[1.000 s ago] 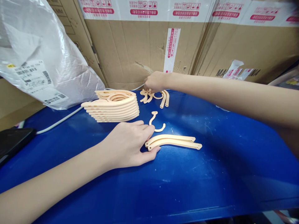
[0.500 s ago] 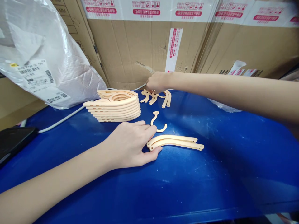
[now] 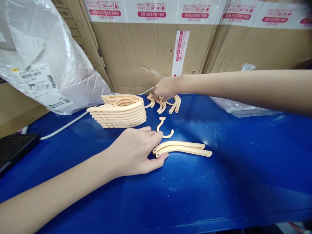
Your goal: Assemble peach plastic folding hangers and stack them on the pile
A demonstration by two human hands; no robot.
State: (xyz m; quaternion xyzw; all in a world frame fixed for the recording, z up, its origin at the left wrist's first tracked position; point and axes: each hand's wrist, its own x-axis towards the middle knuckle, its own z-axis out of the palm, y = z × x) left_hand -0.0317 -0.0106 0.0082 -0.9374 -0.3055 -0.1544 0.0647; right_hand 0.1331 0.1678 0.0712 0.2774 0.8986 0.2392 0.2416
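Observation:
Two cream plastic hanger arms point(image 3: 184, 149) lie side by side on the blue table. My left hand point(image 3: 138, 151) rests there, its thumb and fingers closed around their left ends. Just beyond these arms lies a loose hanger hook point(image 3: 168, 135), close to my left fingertips. At the back of the table my right hand point(image 3: 167, 88) reaches down into a small group of cream hanger parts point(image 3: 162, 105). Its fingers are bent together among the parts, and their tips are hidden. Left of that group stands a neat stack of folded hangers point(image 3: 122, 112).
A white plastic parcel bag point(image 3: 80, 78) leans at the back left, near a pale cable point(image 3: 65, 126) and a black phone point(image 3: 17, 149). Cardboard boxes point(image 3: 136, 52) form a wall behind the blue table point(image 3: 195, 195). A clear plastic bag point(image 3: 234, 107) lies under my right forearm.
My right hand has shifted slightly among the hanger parts, nudging a few, and its forearm has risen a little in view. My left hand and the hanger arms stay in place.

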